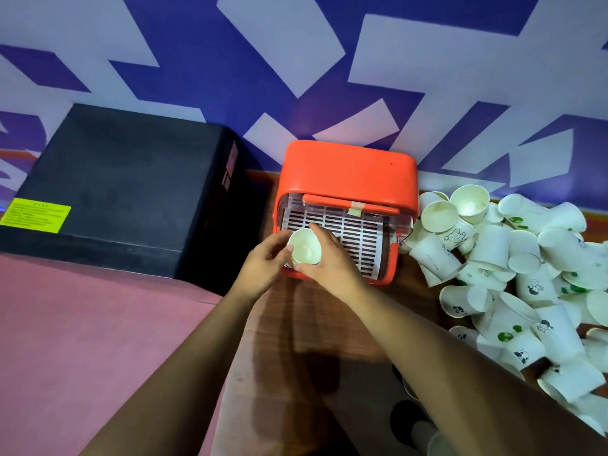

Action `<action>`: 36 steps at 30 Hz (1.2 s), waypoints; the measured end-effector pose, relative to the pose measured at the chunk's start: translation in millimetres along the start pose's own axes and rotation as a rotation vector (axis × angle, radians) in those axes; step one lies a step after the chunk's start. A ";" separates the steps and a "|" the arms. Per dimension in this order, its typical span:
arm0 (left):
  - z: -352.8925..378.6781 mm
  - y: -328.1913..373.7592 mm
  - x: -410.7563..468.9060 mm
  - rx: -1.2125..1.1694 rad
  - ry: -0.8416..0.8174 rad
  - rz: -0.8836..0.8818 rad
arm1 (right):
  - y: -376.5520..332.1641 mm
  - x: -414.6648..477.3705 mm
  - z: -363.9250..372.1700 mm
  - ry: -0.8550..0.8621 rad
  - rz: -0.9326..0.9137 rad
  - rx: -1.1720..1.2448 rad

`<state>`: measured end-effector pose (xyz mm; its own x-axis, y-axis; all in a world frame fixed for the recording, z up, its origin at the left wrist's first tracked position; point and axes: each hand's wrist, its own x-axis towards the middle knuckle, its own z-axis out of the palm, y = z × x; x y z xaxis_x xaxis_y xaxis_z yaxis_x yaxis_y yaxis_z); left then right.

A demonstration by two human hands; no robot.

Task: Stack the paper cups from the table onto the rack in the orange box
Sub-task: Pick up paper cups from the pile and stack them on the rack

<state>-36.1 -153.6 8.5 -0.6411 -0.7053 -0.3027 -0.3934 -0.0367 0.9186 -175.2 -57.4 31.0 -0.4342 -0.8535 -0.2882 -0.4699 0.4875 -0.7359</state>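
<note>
**Fingers [316, 230] of both hands on one paper cup [304, 247], over rack**

Left hand [265, 263] pinches the cup's left wall w/ thumb + fingertips. Right hand [329, 261] curls round the right side, index finger up by the far rim. Paper cup is mouth-up at the front-left corner of the white slatted rack [357, 236] inside the orange box [345, 172]. Can't tell if its base touches the slats yet. No other cup seen on the rack. Pile of cups [513, 274] lies on the table [329, 327], just right of the box.

Judgement: step in hand = seating the first cup, so task is barely begun.

How to do it well, prob.:
- Keep the squeeze light; a thin paper wall dents easily, and an oval mouth won't take the next cup cleanly.
- Lower it straight, base flat across the slats, no tilt.
- Tuck it into the corner so there's room for more stacks beside it.
- Let go one hand at a time: right hand off first and toward the pile, left hand steadying till the cup sits.
- Leave it mouth-up so later cups nest in.
</note>
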 end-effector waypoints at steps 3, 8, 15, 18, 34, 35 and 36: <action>1.6 -6.4 3.6 0.084 0.012 0.021 | 10.2 1.9 -0.1 -0.063 0.039 0.041; 2.0 -8.6 5.2 0.130 0.063 -0.030 | 19.9 2.9 4.4 -0.085 0.089 0.122; -1.3 4.0 -12.4 0.145 0.195 0.028 | 24.0 -20.7 -21.5 -0.069 0.113 0.111; 6.6 21.9 -40.4 0.137 0.251 0.081 | 38.5 -56.2 -61.5 -0.021 0.089 0.069; 229.4 21.1 -108.2 0.229 -0.383 -0.493 | 173.5 -234.8 -113.0 0.142 0.377 0.016; 238.7 23.7 -110.9 0.186 -0.403 -0.571 | 175.0 -234.5 -107.5 0.129 0.402 0.029; 247.2 27.4 -114.3 0.142 -0.408 -0.630 | 175.6 -233.2 -103.3 0.104 0.422 0.035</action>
<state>-136.5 101.1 5.5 -0.4493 -0.2630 -0.8538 -0.8287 -0.2343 0.5083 -235.8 246.2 32.2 -0.6588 -0.5569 -0.5058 -0.2095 0.7815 -0.5876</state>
